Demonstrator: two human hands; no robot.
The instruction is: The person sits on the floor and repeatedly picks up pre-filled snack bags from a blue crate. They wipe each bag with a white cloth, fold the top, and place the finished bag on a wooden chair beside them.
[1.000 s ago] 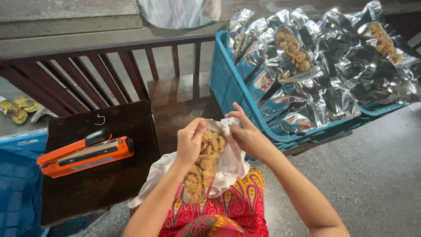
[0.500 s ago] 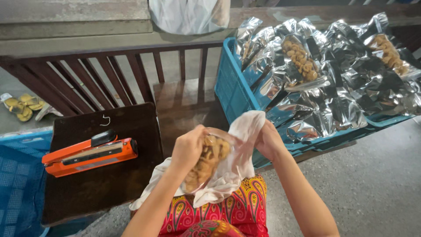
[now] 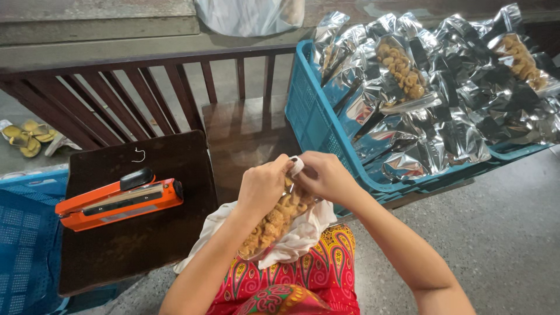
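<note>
A clear pouch of golden fried snacks rests tilted on a white cloth across my lap. My left hand grips the pouch near its top. My right hand pinches the top edge, where a small white packet shows between my fingers. Both hands meet at the mouth of the pouch.
An orange heat sealer lies on a dark wooden stool to my left. A blue crate at right holds several silver snack pouches. A dark wooden railing runs ahead. Another blue crate is at far left.
My hands have drawn together at the top of the pouch. The white cloth that my right hand had lifted now lies back down under the pouch.
</note>
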